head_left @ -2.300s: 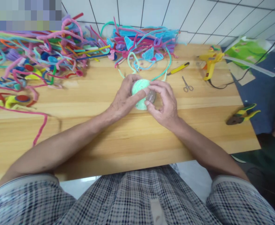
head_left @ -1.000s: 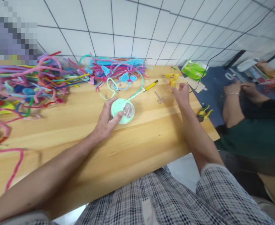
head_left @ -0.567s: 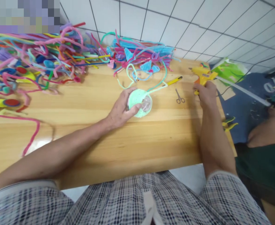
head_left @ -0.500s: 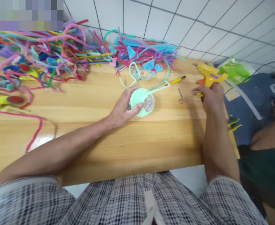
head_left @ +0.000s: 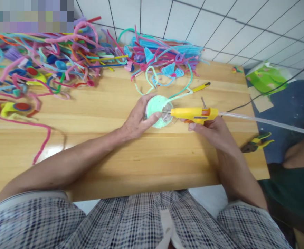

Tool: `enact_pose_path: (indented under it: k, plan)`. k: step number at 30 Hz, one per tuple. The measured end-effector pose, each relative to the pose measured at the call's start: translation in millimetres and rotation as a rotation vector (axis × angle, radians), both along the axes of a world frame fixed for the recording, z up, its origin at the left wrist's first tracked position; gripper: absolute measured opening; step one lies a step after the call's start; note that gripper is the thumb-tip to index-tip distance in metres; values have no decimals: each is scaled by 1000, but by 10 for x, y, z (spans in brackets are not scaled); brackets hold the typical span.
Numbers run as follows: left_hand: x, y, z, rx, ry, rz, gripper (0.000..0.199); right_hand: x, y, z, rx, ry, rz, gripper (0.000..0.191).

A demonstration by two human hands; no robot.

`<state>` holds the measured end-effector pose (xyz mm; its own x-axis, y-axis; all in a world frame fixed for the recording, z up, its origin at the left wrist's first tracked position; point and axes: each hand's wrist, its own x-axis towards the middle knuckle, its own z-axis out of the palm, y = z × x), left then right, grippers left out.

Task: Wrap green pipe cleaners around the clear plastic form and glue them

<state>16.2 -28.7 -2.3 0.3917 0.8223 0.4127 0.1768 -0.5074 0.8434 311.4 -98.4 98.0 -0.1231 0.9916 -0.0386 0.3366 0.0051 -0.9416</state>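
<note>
One mint-green round piece (head_left: 154,110) with a clear, shiny part (head_left: 167,114) on its right side is on or just above the wooden table (head_left: 141,159); which of the two cannot be told. The left hand (head_left: 138,121) grips it from the left, fingers curled around its far edge and thumb pressed across its front. Right of the round piece, the right hand (head_left: 210,132) has its fingers wrapped around the handle of a yellow glue gun (head_left: 187,112). The metal nozzle points left, over the round piece beside the left thumb; whether it touches is unclear. A translucent glue stick (head_left: 266,122) juts from the gun's back.

Beyond the round piece lie blue and pink fuzzy stems (head_left: 167,50); a tangled multicoloured pile (head_left: 71,65) spreads to its far left. Beyond it to the right are a yellow craft knife (head_left: 201,87) and partly hidden scissors (head_left: 203,102). Pliers (head_left: 255,143) lie well to its right, near the table's edge.
</note>
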Motion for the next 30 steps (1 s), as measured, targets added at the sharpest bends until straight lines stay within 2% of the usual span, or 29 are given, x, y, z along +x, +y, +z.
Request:
enact_pose_path:
  k: [11,15,19,26,30]
  plan:
    - [-39,-7,48,-49,-8,-34,73,12,-48,-12,-30,-34,-26,27]
    - [-46,-3,53,-61,-1,-53,81,11,-46,-40,-25,-31,-15,23]
    - [-38,8,60,-65,-6,-71,90,2,-49,-57,-15,-35,-8,25]
    - [-35,10,66,-71,-5,-84,89,-56,-73,-9,-25,-17,-18,29]
    - [-23,-6,105,-81,-15,-75,85,-28,-94,-19,-31,-15,-69,29]
